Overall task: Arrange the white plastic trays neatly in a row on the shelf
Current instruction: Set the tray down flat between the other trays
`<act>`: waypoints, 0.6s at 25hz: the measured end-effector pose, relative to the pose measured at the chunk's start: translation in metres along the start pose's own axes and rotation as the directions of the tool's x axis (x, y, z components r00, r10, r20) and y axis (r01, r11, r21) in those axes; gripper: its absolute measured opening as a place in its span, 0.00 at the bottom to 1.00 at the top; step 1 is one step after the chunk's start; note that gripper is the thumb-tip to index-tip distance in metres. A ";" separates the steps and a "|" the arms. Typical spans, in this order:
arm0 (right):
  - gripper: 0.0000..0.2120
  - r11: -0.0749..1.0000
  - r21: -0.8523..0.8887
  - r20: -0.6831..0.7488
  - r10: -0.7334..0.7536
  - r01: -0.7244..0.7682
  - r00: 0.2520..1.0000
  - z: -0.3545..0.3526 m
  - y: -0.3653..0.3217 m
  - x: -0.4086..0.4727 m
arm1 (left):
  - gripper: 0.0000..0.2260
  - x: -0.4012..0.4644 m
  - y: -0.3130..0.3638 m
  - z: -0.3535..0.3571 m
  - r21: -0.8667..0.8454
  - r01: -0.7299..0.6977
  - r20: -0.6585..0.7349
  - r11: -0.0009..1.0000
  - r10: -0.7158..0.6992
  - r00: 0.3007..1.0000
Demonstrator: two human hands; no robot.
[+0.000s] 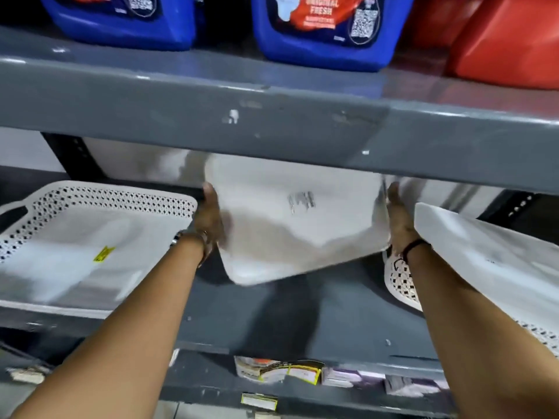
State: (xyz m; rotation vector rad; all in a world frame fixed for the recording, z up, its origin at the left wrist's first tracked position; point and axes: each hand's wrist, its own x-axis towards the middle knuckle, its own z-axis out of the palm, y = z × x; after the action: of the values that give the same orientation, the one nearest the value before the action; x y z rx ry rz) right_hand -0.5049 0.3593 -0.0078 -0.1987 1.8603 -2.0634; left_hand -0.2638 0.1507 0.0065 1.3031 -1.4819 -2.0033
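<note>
I hold a white plastic tray (pixel 299 219) between both hands, tilted up with its underside facing me, above the middle of the grey shelf (pixel 272 316). My left hand (pixel 211 216) grips its left edge and my right hand (pixel 397 213) grips its right edge. A second white tray (pixel 75 237) with a perforated rim and a yellow sticker lies flat on the shelf at the left. A third white tray (pixel 484 261) leans tilted at the right, its perforated rim showing beside my right wrist. The image is blurred by motion.
The grey front beam of the upper shelf (pixel 272 125) crosses just above the held tray. Blue detergent jugs (pixel 329 28) and a red container (pixel 508 40) stand on that upper shelf. Price labels (pixel 281 370) line the shelf's front edge.
</note>
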 end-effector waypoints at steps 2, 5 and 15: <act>0.25 0.997 0.073 0.106 -0.036 0.028 0.994 -0.010 -0.017 -0.006 | 0.42 -0.011 0.022 0.004 -0.225 -0.158 0.002 0.962 0.163 0.987; 0.28 0.960 0.275 0.325 -0.036 -0.058 0.945 -0.027 -0.023 -0.030 | 0.35 -0.011 0.032 0.000 -0.395 -0.184 0.090 0.900 0.238 0.967; 0.18 0.963 -0.161 0.241 0.249 -0.214 0.938 -0.053 0.031 -0.091 | 0.12 -0.017 -0.009 -0.038 0.089 0.032 0.166 0.996 -0.046 0.985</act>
State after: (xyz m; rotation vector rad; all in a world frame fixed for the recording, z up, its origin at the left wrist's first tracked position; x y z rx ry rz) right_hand -0.4332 0.4382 -0.0328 -0.2560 1.7668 -1.6714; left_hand -0.2220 0.1446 0.0052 1.2310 -1.6468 -2.1422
